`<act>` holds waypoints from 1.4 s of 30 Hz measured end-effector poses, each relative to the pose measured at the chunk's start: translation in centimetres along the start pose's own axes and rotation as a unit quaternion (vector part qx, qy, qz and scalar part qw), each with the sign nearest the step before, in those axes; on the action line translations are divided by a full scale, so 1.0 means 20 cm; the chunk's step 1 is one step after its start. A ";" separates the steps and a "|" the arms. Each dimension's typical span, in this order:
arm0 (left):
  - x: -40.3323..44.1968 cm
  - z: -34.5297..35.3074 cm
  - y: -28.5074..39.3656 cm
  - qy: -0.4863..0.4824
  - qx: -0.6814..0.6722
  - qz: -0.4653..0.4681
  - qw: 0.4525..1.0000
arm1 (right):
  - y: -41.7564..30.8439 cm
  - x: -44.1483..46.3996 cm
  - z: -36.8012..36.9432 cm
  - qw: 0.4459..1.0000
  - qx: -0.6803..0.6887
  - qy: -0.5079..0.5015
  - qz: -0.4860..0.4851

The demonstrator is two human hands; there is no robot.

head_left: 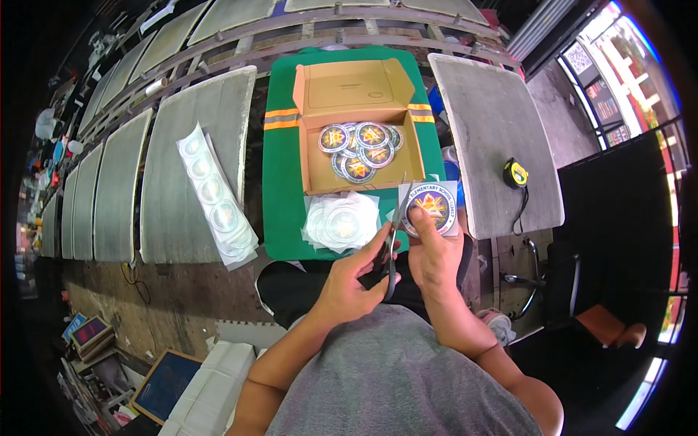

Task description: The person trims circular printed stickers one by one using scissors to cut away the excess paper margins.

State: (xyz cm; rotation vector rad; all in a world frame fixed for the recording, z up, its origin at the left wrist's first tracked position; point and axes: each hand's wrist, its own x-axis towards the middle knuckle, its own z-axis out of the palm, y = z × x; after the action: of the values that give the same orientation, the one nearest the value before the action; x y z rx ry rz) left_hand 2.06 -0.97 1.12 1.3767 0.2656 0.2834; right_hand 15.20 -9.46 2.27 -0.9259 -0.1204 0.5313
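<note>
My left hand point(352, 282) is wrapped round the handles of a pair of scissors point(392, 280), with the blades pointing away from me. The blades lie along the left edge of a square piece of pale film that bears a round printed school emblem sticker point(441, 206). This piece is pinched in my right hand point(436, 258), the thumb lying over the emblem. Beyond my hands, an open cardboard box point(313, 174) holds several round cut emblem stickers point(358, 168). A pile of pale film pieces with faint circles point(342, 221) lies in front of the box.
The box stands on a green cloth-covered board point(283, 211) with orange and grey stripes. On the grey panel to the left lies a long strip of film with circles point(211, 190). A yellow tape measure point(515, 173) sits on the right panel point(491, 138). A chair point(560, 280) stands at the right.
</note>
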 end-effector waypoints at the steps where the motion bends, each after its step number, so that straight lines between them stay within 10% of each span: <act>1: 0.00 0.00 0.00 0.001 -0.004 0.000 1.000 | 0.00 0.00 0.01 1.000 0.000 0.000 0.000; 42: -0.04 -0.05 0.05 -0.031 0.038 -0.025 0.998 | -0.10 0.05 -0.09 0.994 -0.083 -0.064 0.026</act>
State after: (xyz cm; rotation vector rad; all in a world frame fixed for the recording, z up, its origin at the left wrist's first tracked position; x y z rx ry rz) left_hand 0.81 -0.15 1.87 1.4487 0.2607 0.1893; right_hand 17.46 -11.33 2.65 -1.0590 -0.2598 0.6368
